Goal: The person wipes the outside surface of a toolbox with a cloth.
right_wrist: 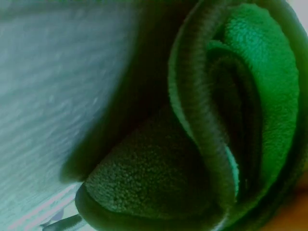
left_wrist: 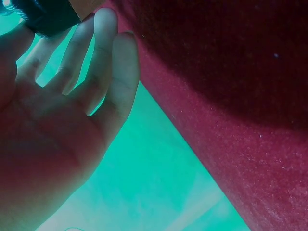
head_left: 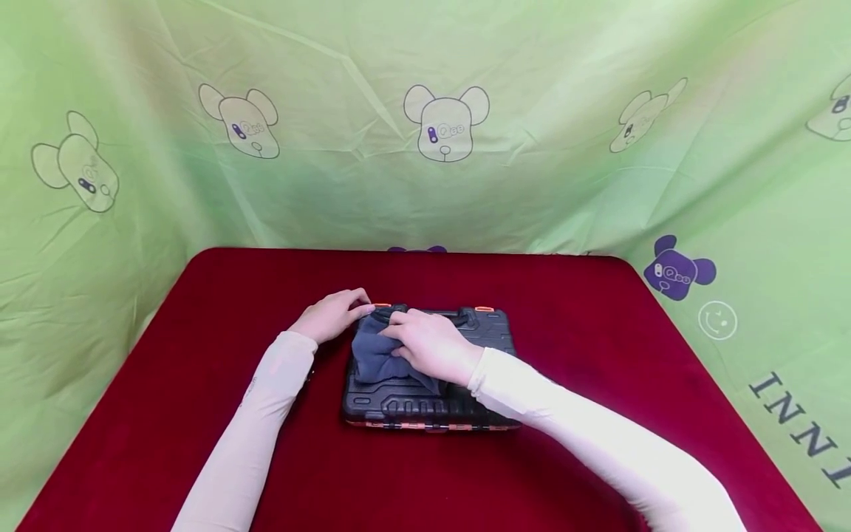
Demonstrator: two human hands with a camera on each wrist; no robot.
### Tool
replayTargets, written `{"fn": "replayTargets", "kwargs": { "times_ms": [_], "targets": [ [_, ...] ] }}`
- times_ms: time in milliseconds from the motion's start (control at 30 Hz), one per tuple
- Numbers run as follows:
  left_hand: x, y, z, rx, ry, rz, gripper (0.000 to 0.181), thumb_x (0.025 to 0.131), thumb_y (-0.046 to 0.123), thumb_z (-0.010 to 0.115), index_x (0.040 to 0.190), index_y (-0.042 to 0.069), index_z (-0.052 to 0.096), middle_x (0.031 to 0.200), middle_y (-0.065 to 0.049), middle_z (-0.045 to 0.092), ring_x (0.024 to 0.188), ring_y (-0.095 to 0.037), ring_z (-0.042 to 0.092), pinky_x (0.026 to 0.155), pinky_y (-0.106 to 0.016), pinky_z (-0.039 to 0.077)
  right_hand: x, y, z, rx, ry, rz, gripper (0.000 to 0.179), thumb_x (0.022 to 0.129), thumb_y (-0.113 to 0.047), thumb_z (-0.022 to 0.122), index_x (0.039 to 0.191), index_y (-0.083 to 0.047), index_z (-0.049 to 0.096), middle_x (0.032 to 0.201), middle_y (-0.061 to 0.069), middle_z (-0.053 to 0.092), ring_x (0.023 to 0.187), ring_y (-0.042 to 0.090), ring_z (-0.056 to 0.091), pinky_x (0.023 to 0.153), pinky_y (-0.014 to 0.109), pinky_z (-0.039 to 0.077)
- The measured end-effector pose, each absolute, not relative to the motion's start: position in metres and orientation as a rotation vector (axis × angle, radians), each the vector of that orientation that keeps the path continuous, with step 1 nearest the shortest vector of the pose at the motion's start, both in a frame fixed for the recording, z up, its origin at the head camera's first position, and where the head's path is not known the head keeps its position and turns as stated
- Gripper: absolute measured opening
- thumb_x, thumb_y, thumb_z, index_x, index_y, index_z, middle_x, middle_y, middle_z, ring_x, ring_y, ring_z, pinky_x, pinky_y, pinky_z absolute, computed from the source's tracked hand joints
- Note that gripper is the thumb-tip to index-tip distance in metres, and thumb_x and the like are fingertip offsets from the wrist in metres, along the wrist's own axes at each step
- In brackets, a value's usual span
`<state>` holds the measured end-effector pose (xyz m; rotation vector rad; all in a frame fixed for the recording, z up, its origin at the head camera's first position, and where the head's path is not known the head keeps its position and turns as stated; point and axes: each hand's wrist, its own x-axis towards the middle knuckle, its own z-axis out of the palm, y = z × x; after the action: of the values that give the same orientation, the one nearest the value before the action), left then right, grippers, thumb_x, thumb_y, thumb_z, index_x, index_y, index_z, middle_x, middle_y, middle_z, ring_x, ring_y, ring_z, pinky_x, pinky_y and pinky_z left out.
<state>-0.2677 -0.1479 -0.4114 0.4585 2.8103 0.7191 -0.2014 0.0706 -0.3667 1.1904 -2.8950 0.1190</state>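
A black plastic tool case (head_left: 492, 336) with orange latches lies flat on the red table. My left hand (head_left: 335, 316) holds its far left corner, thumb near the edge by an orange latch. The left wrist view shows the fingers (left_wrist: 106, 53) reaching up past the dark corner, the palm bare. On the lid, my right hand (head_left: 432, 343) grips a bunched dark grey-blue cloth (head_left: 372, 356), which covers the left and middle of the lid. Folds of the cloth (right_wrist: 144, 168) fill much of the right wrist view, and the right fingertips are partly hidden in it.
The red-covered table (head_left: 233, 295) extends around the case on all sides. A green curtain (head_left: 319, 185) printed with bear heads hangs behind and along both sides. Carry handle (head_left: 459, 319) and a second orange latch (head_left: 484, 309) are at the case's far edge.
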Motion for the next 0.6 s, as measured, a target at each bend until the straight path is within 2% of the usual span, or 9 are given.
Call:
{"fn": "replayTargets", "kwargs": {
  "times_ms": [200,433,600],
  "targets": [
    [-0.266,-0.147,-0.409,0.458,2.812,0.725,0.031,0.106,0.04,0.052,0.126,0.019,0.062,0.131,-0.007,0.066,0.113,-0.025,0.062,0.097,-0.05,0.052,-0.211,0.074,-0.367,1.143,-2.922,0.102,0.033,0.096,-0.019,0.071,0.129,-0.022,0.071,0.12,0.001,0.067,0.11,0.021,0.064,0.081,0.04,0.059],
    [-0.266,-0.146,-0.41,0.447,2.814,0.721,0.032,0.106,0.041,0.052,0.126,0.019,0.062,0.133,-0.007,0.065,0.117,-0.026,0.062,0.1,-0.052,0.052,-0.217,0.079,-0.367,1.106,-2.919,0.073,0.038,0.097,-0.017,0.068,0.135,-0.024,0.067,0.113,0.003,0.064,0.102,0.021,0.063,0.07,0.035,0.056],
    [-0.265,-0.147,-0.409,0.441,2.822,0.713,0.033,0.106,0.042,0.052,0.127,0.02,0.062,0.134,-0.007,0.065,0.119,-0.026,0.062,0.1,-0.052,0.051,-0.222,0.081,-0.366,1.057,-2.949,0.06,0.039,0.099,-0.016,0.066,0.137,-0.024,0.066,0.11,0.004,0.062,0.1,0.022,0.061,0.07,0.036,0.053]
  ]
}}
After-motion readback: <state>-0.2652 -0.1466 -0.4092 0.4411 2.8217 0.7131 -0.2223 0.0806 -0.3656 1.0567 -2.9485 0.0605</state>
